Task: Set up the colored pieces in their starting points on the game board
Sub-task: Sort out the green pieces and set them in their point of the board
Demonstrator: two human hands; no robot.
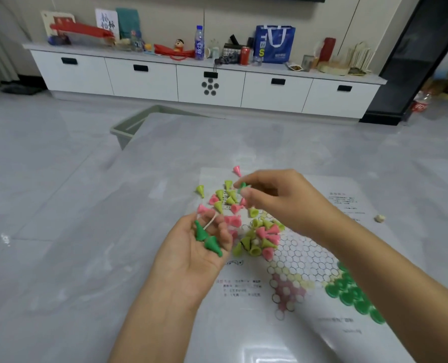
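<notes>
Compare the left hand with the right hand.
The left hand lies palm up, cupping dark green pieces; the right hand faces palm down. The left carries several pieces, while the right pinches a single green piece at its fingertips. The left sits nearer the camera, the right above the loose pile. Both hold dark green pieces.

- A long white low cabinet with black drawer handles stands far beyond the fingers.
- On it: a blue shopping bag, a red drink can, a clear plastic water bottle.
- A grey-green plastic bin sits beyond the desk.

Left hand cupped palm-up, right hand pinching.
</notes>
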